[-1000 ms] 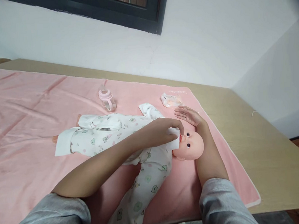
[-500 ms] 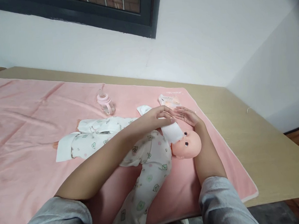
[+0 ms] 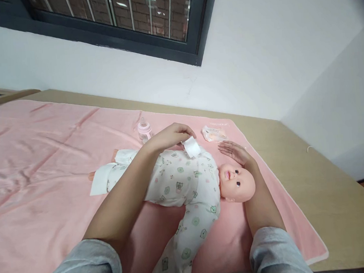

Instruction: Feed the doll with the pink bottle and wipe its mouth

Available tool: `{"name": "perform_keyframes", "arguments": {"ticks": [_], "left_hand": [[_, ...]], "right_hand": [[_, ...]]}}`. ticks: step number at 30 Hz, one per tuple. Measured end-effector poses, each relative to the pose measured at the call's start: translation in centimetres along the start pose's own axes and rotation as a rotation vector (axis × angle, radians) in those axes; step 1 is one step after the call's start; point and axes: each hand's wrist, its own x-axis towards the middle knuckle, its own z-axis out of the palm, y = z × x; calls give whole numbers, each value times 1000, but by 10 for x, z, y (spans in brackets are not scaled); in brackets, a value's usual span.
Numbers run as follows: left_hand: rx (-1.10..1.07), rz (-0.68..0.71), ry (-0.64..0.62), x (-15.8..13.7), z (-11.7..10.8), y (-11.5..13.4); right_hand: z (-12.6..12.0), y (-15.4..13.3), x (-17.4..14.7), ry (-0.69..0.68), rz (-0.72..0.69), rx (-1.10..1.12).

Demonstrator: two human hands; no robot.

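A baby doll [image 3: 179, 176] lies face up in white clothes with a green bear print, its bald head [image 3: 238, 183] to the right. My left hand [image 3: 177, 133] reaches over its upper body, fingers closed on a small white cloth [image 3: 191, 147] at the doll's far shoulder. Whether this is a loose wipe or part of the sleeve, I cannot tell. My right hand [image 3: 235, 152] rests beyond the head, palm turned inward, fingers stretched out and holding nothing. The nearer sleeve hangs toward the table's front edge.
A pink-topped baby bottle [image 3: 144, 131] stands beyond the doll. A crumpled clear packet [image 3: 213, 134] lies near my right fingers. Under everything is a pink blanket [image 3: 45, 164] on a wooden table [image 3: 298, 173], against a white wall with a dark-framed window [image 3: 149, 46].
My left hand has moved left with the white cloth, from the doll's mouth to its far shoulder, uncovering the face. My right hand stays by the head. The camera view has shifted.
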Motion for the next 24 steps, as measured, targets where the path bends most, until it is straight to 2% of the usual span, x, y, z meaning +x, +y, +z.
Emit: {"name": "perform_keyframes", "arguments": {"ticks": [4, 8, 11, 14, 19, 24], "left_hand": [[144, 65, 37, 1, -3, -2], [319, 158, 126, 5, -3, -5], [359, 153, 210, 7, -1, -8], [425, 131, 317, 8, 2, -10], [495, 131, 378, 7, 9, -8], [505, 246, 361, 1, 25, 5]], "right_hand": [[2, 1, -1, 6, -3, -22], [3, -3, -3, 9, -7, -33], [4, -24, -5, 27, -29, -57], [12, -62, -14, 39, -117, -140], [54, -124, -52, -31, -214, -512], [117, -145, -84, -196, -394, -875]]}}
